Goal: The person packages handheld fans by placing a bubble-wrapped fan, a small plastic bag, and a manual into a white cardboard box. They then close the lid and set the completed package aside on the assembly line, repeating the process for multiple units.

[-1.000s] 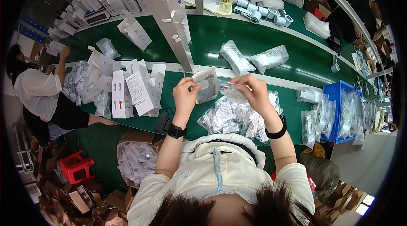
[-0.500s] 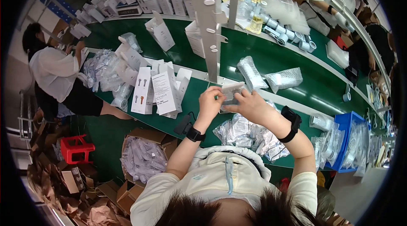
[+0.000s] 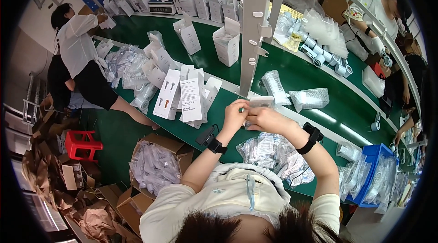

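Both your hands met at an open white carton, mid-frame

At the upper left of the frame, a person in a white top leaned over the far end of the work line. Below, toward the left edge, a red stool stood on the floor, and right of it a brown cardboard box held clear plastic packs. Above that box, printed white boxes stood close together on the green tabletop.

Near the middle of the frame, your left hand pinched the left side of the white carton, which sat just above your knuckles with its flap up. Your right hand curled in front of the carton, its fingers meeting your left; I cannot tell whether it gripped anything.

Below your right hand lay a heap of small packets. Up and to the right, two bubble-wrapped bundles rested beside each other. At the lower right, a blue bin held more bagged items.
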The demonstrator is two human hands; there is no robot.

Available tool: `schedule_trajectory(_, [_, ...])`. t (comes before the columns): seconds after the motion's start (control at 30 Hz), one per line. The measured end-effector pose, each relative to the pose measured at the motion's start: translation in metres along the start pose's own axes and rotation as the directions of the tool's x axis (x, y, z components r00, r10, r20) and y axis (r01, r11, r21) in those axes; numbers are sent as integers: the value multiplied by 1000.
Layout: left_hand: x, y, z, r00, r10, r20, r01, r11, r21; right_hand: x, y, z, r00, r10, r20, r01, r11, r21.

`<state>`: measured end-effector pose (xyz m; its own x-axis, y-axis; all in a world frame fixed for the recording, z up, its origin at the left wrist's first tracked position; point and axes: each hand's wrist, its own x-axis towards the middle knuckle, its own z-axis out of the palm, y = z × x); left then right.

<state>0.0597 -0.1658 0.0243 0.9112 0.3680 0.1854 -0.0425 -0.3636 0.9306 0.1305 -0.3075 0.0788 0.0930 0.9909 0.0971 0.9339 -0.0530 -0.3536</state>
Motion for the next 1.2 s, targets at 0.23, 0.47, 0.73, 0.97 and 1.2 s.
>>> schedule_trajectory(0.23, [-3, 1, 0, 996, -84, 23, 86, 993, -82, -25, -15, -3, 964, -45, -261, -19, 971, -238])
schedule_trajectory(0.47, [-7, 10, 8, 996, -91, -7, 91, 995, -43, -26, -13, 3, 955, 280, 98, -274, 959, -72])
schedule_trajectory(0.73, [-12, 3, -9, 990, -108, -94, 97, 989, -112, -33, -28, 22, 982, 93, -167, -120, 980, -160])
schedule_trajectory(0.97, [-30, 39, -44, 978, -205, 31, 207, 959, -193, -40, -15, 95, 745, 633, -212, -246, 555, 795])
schedule_trajectory(1.2, [-24, 44, -68, 926, 352, -139, -268, 869, 416, 17, -10, 106, 642, 726, -247, -118, 412, 904])
